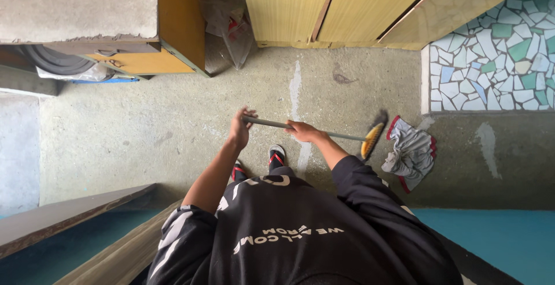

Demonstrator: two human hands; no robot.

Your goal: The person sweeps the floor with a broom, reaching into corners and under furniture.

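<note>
We hold the broom (324,132) level above the concrete floor (144,134): left hand (240,128) fingers wrapped on the handle end, right hand (304,131) fingers curled mid-handle. Bristles at 3 o'clock, just beside a crumpled grey rag (411,153).

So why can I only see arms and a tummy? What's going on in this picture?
The camera sits on a person's head and looks straight down, so you see their black top, arms and feet in sandals. Both hands hold a broom: the left hand grips the top end of the handle, and the right hand grips it further along. The brush touches the grey floor next to a crumpled cloth. Yellow cupboards stand ahead, with broken-tile flooring on the right.
</note>
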